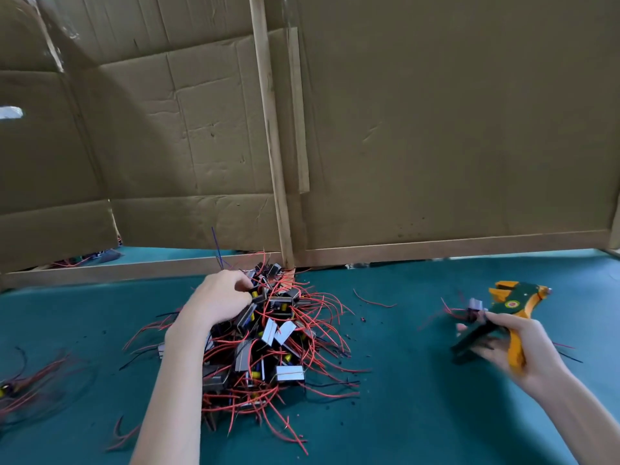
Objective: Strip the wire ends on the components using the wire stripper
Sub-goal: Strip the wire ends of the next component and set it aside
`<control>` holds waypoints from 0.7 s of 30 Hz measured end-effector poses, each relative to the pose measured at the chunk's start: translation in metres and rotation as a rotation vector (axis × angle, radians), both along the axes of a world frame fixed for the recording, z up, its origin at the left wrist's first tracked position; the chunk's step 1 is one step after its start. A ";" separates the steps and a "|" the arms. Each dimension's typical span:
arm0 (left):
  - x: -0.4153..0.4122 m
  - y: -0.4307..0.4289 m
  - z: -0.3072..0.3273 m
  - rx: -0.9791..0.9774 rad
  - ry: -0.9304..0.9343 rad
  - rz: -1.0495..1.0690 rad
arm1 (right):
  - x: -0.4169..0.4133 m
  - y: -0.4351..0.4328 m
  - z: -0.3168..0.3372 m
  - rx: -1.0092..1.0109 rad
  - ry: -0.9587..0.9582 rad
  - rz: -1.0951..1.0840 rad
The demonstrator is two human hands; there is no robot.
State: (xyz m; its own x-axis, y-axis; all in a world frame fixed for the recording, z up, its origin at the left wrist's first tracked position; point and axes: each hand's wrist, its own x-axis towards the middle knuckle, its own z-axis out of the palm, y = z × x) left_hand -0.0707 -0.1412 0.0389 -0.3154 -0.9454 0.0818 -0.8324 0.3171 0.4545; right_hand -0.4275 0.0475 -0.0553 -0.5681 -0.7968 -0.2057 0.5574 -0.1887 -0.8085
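- left hand (219,302) mid-frame, fingers curled round a component (256,293) at the top of the pile (268,344)
- right hand (516,347), right side, wrapped around the wire stripper (503,307), kinda blurry

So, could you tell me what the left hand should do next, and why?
Probably draw the gripped component from the pile toward the wire stripper: the left hand holds it at the pile's top, and the right hand holds the stripper aside.

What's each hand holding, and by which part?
Right hand grips the wire stripper by its orange handle. Left hand pinches a component atop the pile; where, hidden.
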 end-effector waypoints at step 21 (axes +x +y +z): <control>-0.055 0.045 0.025 -0.043 0.831 -0.123 | 0.046 -0.003 0.005 -0.150 0.216 0.028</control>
State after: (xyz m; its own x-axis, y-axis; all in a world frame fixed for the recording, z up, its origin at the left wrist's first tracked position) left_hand -0.1254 -0.0961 0.0641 -0.2372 -0.8989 0.3683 -0.1902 0.4147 0.8898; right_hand -0.3819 0.0445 -0.0506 -0.5630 -0.8255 0.0389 0.3821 -0.3018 -0.8735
